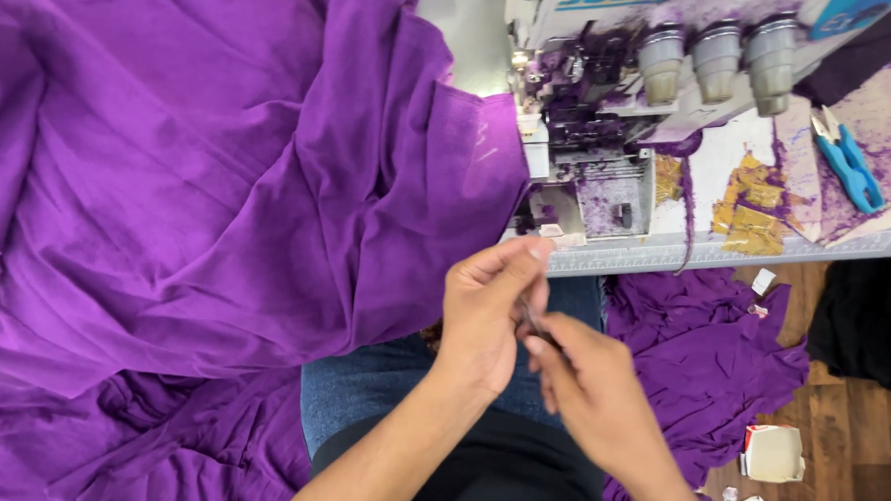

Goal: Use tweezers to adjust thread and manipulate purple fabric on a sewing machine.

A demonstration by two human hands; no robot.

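The left hand (485,317) and the right hand (585,382) meet in front of the person's lap, just below the edge of the table (766,256). The left hand is curled, with thumb and fingers pressed together at the tips. The right hand is also closed, and its fingertips (534,343) pinch a small dark thing (533,319) that lies between the 2 hands. This thing is thin and partly hidden by the fingers, so I cannot tell what it is. The 2 hands touch each other around it.

Just above the left hand stands a sewing machine (592,117), dusted with purple lint. To the left of both hands, a big purple cloth (199,170) hangs from the table and falls down in folds, its edge near the left hand. More purple cloth (706,357) lies on the wooden floor (858,439), to the right of the right hand. Far up and to the right of the hands, blue snips (850,163) rest on the table. Below the right hand, on the floor, are 2 small white boxes (772,453). Under the hands I see blue jeans (359,387).
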